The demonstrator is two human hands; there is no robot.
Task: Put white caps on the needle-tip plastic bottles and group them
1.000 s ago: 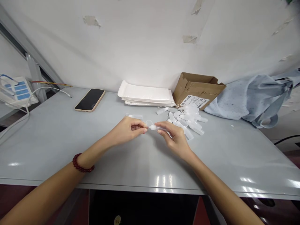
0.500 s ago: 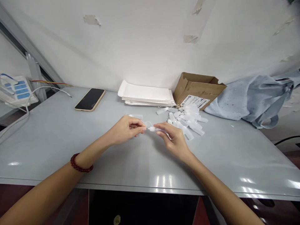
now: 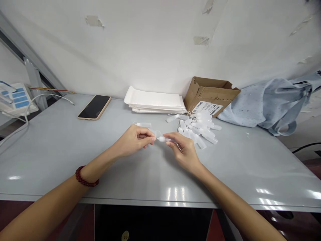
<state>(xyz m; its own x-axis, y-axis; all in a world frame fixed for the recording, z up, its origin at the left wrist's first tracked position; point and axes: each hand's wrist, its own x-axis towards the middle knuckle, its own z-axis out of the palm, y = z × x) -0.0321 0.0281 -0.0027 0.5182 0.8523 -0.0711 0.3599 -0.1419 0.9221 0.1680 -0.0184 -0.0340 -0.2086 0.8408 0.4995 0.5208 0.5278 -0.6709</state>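
Note:
My right hand (image 3: 184, 149) pinches a small clear squeeze bottle (image 3: 171, 140), which lies sideways in the air with its white nozzle (image 3: 162, 139) pointing left. From the nozzle's neck a thin looped strap (image 3: 158, 133) curves over to my left hand (image 3: 140, 138). The left thumb and fingers are pressed together on the strap's end, at the small cap, which they mostly hide. Behind the left hand, a similar bottle (image 3: 144, 125) lies on the table. Beyond my right hand is a loose pile of such bottles (image 3: 199, 129).
The grey table (image 3: 120, 182) carries a phone (image 3: 94, 107) at the left and a stack of white padded envelopes (image 3: 155, 100) by the wall. An open cardboard box (image 3: 213, 95) and a light blue cloth bag (image 3: 258, 103) stand back right. White cables (image 3: 37, 97) run to a power strip (image 3: 18, 97).
The left fingertips and the nozzle stay close together, with the bottle shifted very slightly left in view. The whole scene has shifted a little with the head; the objects on the table stay put.

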